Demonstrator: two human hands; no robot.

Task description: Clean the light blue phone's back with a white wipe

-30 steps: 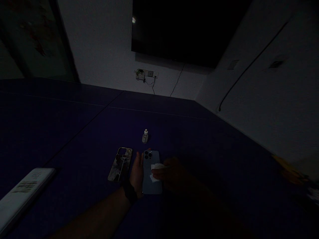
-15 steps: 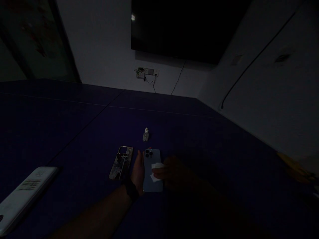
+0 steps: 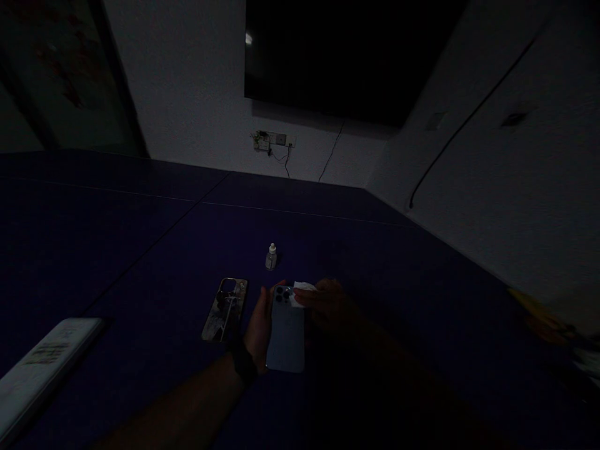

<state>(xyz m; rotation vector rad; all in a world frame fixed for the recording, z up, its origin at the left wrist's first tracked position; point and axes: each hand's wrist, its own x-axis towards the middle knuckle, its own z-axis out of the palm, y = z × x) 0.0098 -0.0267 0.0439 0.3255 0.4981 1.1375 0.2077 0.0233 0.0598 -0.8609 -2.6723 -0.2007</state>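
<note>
Blue phone [image 3: 285,334] — edge under right hand [image 3: 330,304]

A meeting room, it seems — wall-mounted screen [image 3: 351,56], long dark table [image 3: 140,212], wall sockets [image 3: 274,140].

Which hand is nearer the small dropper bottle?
Left: the left hand, at the edge of the pale blue phone, is just below the small dropper bottle; the right hand, holding a white cloth, is farther right.

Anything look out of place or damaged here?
A mottled phone case lies off the bare blue phone, beside it on the dark table; its blotches could be print or grime, too dim to tell. Nothing looks spilled.
</note>
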